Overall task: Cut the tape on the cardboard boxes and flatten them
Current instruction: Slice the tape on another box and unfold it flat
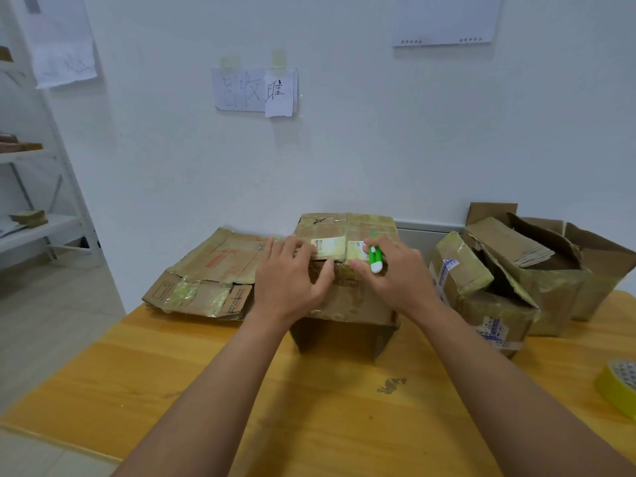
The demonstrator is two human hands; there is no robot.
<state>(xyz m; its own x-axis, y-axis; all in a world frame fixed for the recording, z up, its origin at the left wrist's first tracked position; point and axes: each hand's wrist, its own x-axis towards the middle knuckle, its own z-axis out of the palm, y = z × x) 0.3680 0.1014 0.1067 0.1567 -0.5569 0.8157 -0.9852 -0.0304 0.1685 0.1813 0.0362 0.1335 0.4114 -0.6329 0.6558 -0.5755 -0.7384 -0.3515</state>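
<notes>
Against the white wall, on the yellow desk (172,390), the taped box (344,287) stands under both hands: left hand (292,273) flat with its grip apart, right hand (395,270) clamped on a green cutter (375,259), whose blade could slip toward the left fingers just beside it.

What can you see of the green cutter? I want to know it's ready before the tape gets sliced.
The green cutter is a small plastic tool, green with a white end nearest the camera. The right hand grips it, fingers curled around it, over the top front edge of the taped cardboard box. It points away from the camera. No blade can be made out.
</notes>
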